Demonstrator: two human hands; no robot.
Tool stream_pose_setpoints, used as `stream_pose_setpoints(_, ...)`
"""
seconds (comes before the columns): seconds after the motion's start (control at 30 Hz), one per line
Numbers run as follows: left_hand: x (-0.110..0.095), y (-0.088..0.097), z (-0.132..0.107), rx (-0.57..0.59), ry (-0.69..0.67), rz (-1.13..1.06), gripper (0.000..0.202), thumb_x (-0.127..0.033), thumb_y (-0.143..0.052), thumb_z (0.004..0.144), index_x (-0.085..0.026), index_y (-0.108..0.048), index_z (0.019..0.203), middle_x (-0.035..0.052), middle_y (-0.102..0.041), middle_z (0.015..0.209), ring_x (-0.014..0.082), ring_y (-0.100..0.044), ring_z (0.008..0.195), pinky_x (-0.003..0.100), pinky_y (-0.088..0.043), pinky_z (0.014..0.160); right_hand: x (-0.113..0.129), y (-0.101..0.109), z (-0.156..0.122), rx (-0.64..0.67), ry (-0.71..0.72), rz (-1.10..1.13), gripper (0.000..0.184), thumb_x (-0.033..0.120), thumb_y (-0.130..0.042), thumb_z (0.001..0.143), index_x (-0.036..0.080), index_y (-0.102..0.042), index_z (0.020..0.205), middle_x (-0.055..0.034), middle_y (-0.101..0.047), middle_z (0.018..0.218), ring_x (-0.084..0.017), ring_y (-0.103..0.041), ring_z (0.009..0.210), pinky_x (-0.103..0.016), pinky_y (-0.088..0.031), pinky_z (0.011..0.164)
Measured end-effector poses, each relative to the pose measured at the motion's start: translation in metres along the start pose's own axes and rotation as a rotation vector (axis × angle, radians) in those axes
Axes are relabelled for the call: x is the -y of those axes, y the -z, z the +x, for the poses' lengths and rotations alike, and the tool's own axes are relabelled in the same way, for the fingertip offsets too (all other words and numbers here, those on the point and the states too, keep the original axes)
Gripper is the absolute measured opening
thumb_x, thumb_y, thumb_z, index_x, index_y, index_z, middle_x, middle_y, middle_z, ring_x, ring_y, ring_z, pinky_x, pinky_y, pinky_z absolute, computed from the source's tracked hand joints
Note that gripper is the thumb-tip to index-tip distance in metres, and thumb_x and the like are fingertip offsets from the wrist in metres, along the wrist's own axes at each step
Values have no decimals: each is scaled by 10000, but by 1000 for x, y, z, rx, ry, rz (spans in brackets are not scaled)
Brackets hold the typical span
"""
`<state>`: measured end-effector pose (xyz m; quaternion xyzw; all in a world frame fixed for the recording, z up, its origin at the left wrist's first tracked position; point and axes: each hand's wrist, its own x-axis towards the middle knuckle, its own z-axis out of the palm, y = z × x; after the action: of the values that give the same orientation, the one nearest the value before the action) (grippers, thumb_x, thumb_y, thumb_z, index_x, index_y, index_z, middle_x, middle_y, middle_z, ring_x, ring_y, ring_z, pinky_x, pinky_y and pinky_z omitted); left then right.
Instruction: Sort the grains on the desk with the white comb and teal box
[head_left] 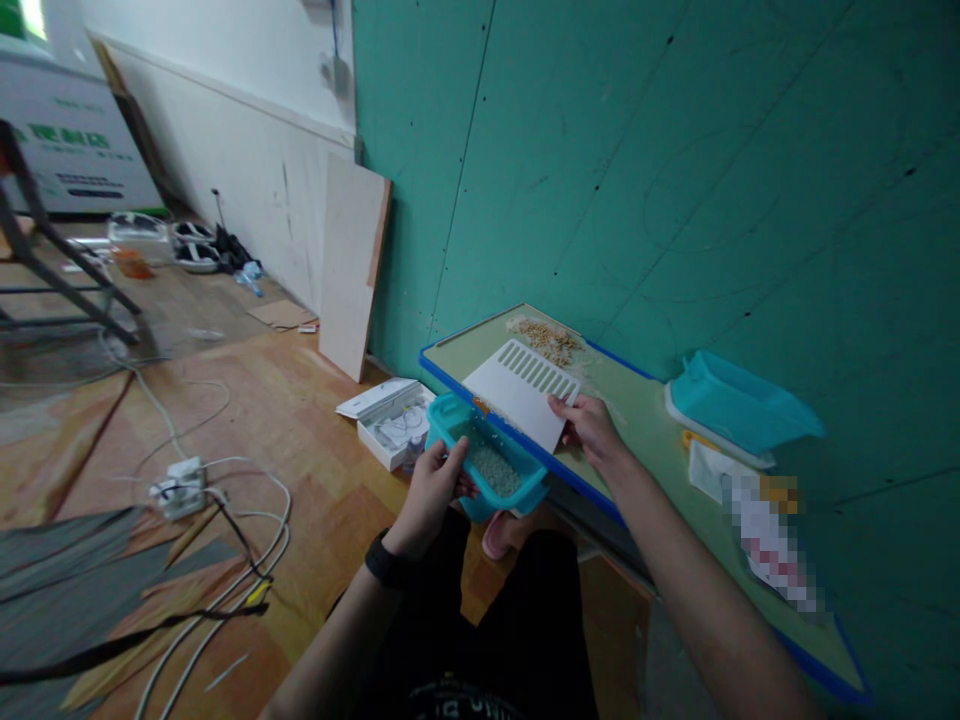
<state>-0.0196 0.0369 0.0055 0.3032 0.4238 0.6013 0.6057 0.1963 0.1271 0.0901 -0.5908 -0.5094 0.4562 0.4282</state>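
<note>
My left hand [437, 480] grips the near-left rim of a turquoise plastic bin [536, 490], thumb over the edge. Pale granules [491, 465] cover part of its bottom. The bin is held against the front edge of a low table, just below the tabletop. In my right hand [589, 428] is a flat white slotted plate [510, 395], pinched at its right end. The plate lies over the table's blue edge, its row of slots facing the wall. Some crumbs show along the edge beside it, above the bin.
Tan pellets [547, 340] lie heaped on the tabletop [637, 410] near the wall. Farther right stand another turquoise bin [742, 400] and a packet [772, 545]. An opened white box [386, 455] sits on the floor; cables and a power strip [180, 488] lie left. A board [349, 260] leans by the wall.
</note>
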Motion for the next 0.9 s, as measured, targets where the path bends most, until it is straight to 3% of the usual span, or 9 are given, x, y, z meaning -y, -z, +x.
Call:
stream_pose_setpoints(0.27,2,1,0,-7,3,4,529,-675,-801,707,-213,-552,773,-47,-574,478,139,-585,403,230,-457,420,2,3,-2,23,-7,29,436,516,-872,581,177,-632,715,-22,-662,596,-137,-557,456,-213,-330,341)
stream_pose_setpoints(0.47,1,1,-1,-10,1,29,530,-681,-793,711,-209,-562,783,-40,-583,481,146,-594,403,238,-471,425,3,8,1,-112,41,13,470,552,-868,549,181,-625,704,-17,-645,579,-146,-549,458,-233,-344,349)
stream_pose_setpoints(0.73,1,0,-2,-19,8,27,563,-708,-797,683,-209,-554,780,-40,-587,480,135,-584,393,232,-482,426,1,3,-6,20,24,-5,520,612,-877,547,183,-637,718,-28,-669,608,-159,-586,478,-229,-346,350)
stream_pose_setpoints(0.9,2,2,-1,-21,16,22,596,-735,-809,634,-217,-545,764,-47,-578,450,139,-577,377,225,-467,407,10,9,-16,-3,20,68,598,662,-898,476,187,-637,729,-27,-678,616,-173,-599,501,-248,-400,391)
